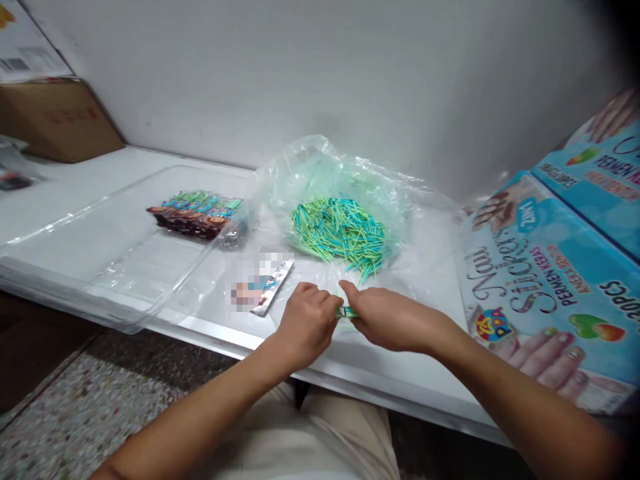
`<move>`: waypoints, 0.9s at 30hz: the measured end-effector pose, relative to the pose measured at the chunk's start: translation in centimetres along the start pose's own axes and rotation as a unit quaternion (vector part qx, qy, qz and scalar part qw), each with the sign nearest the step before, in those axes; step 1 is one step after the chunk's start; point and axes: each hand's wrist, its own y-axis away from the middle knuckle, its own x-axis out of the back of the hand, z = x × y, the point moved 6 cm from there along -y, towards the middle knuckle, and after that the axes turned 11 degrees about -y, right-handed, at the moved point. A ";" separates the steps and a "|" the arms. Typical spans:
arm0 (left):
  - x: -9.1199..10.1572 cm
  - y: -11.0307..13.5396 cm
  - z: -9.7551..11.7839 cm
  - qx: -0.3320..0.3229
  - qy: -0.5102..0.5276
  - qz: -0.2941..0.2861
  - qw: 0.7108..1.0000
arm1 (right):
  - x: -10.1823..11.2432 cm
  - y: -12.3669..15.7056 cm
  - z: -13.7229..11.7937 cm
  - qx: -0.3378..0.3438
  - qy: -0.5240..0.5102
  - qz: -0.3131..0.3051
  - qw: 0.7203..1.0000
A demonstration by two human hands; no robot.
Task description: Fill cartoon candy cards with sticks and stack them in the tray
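My left hand (306, 322) and my right hand (389, 317) meet over the front of a white table (75, 247). Both are closed in a pinch on a small green-and-blue stick bundle (346, 311) held between them. Just behind them lies a heap of green and blue sticks (340, 232) inside an open clear plastic bag (345, 180). A small flat packet (260, 283) lies left of my left hand.
A clear plastic bag (100, 267) at the left holds a row of filled packets (197, 213). Blue "Nail Stickers" boxes (545, 293) stand at the right. A cardboard box (60, 120) sits at the far left against the wall.
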 end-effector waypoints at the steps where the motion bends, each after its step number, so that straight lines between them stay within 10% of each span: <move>1: -0.3 0.0 0.1 0.007 -0.001 -0.015 1.000 | 0.1 0.0 -0.3 0.001 0.012 0.008 1.000; 13: -0.3 0.6 -2.0 0.149 0.289 -0.030 0.945 | 2.9 0.3 -3.1 0.065 -0.022 0.224 0.972; 18: 0.2 0.3 -1.3 0.127 0.363 -0.035 0.922 | 2.4 0.4 -6.2 0.211 -0.194 0.227 0.931; 27: 0.8 0.6 -5.4 0.277 0.589 0.056 0.757 | 0.5 -0.2 -2.0 0.122 -0.470 0.319 0.814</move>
